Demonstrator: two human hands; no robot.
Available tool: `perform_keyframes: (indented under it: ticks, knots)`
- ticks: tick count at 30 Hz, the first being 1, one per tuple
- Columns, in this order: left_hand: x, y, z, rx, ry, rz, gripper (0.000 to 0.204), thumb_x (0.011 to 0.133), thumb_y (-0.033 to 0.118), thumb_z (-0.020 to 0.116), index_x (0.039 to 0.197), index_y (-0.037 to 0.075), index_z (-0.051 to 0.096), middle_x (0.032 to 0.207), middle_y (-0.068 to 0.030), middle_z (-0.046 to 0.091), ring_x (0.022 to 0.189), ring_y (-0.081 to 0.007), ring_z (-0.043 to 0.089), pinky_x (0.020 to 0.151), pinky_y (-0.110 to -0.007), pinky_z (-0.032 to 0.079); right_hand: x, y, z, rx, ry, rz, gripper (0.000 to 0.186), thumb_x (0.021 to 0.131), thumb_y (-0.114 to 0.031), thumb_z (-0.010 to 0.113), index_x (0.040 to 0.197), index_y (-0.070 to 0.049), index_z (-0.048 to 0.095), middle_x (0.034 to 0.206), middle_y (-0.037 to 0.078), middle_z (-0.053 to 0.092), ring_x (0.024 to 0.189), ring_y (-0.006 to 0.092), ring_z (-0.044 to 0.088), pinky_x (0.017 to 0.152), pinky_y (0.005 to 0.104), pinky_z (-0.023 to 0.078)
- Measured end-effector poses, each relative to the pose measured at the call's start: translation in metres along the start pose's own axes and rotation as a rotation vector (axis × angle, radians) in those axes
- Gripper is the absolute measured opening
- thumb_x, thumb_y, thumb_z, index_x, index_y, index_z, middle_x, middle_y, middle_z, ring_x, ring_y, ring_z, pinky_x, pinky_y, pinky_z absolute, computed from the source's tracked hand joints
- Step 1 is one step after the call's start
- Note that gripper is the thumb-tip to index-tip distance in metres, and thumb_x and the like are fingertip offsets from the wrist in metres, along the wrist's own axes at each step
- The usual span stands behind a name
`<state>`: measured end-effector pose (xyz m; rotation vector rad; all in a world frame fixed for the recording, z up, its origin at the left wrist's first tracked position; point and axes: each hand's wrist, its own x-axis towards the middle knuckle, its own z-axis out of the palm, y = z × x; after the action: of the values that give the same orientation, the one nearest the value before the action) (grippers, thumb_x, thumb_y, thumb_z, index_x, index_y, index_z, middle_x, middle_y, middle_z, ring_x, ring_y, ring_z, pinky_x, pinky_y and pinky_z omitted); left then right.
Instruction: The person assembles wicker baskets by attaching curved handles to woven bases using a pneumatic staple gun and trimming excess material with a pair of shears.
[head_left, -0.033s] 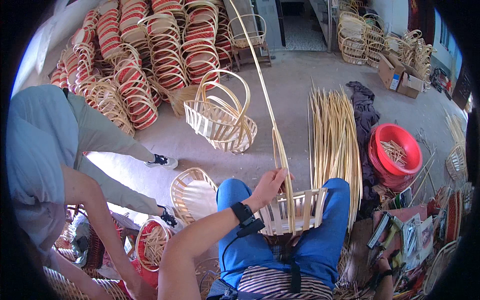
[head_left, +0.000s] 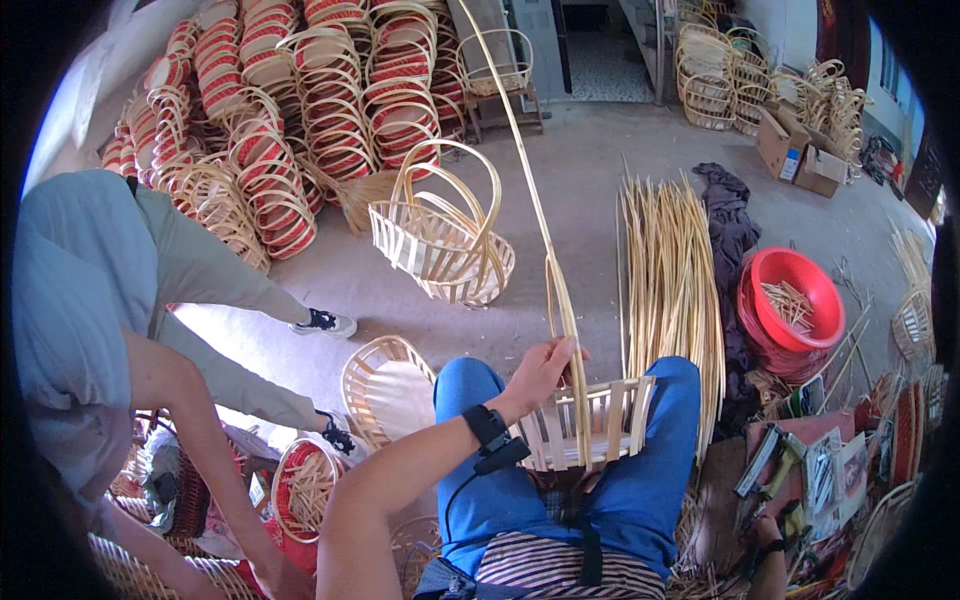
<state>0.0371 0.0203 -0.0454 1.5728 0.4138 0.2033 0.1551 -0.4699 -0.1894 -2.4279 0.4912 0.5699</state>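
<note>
Pale cane strips (head_left: 566, 315) run through my L hand (head_left: 543, 372), closed round them prob. to keep 'em lined up w/ the slatted basket (head_left: 613, 422), which sits btwn my thighs (head_left: 665, 420), presumably for steadiness. Loose canes (head_left: 668, 290) lie just R, w/in reach. R hand (head_left: 768, 530)'s low by the tools (head_left: 758, 461); can't tell its grip.

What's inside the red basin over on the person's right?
A loose pile of short, pale sticks lies inside the red basin. They cover part of its bottom, so whatever is underneath them can't be seen.
</note>
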Motion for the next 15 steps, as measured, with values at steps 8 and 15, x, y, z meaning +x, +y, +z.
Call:
perform_keyframes:
  ticks: [8, 15]
  knots:
    - [-0.0001, -0.0031, 0.0014, 0.008, -0.044, 0.028, 0.043, 0.087, 0.037, 0.03, 0.083, 0.002, 0.055, 0.062, 0.0006, 0.048, 0.054, -0.0063, 0.041, 0.052, -0.02, 0.036, 0.0008, -0.0014, -0.0005, -0.003, -0.005, 0.001, 0.037, 0.07, -0.01, 0.054, 0.105, -0.007, 0.041, 0.099, 0.012, 0.042, 0.084, 0.0249, 0.042, 0.068, 0.0345, 0.039]
    - [0.0004, -0.0027, 0.0027, 0.0, -0.052, 0.036, 0.044, 0.087, 0.038, 0.029, 0.083, 0.003, 0.055, 0.062, 0.0012, 0.046, 0.054, -0.0065, 0.04, 0.052, -0.02, 0.035, 0.0033, -0.0043, -0.0005, -0.005, -0.002, -0.005, 0.037, 0.07, -0.01, 0.054, 0.105, -0.007, 0.041, 0.098, 0.011, 0.042, 0.083, 0.0243, 0.042, 0.067, 0.0341, 0.039]
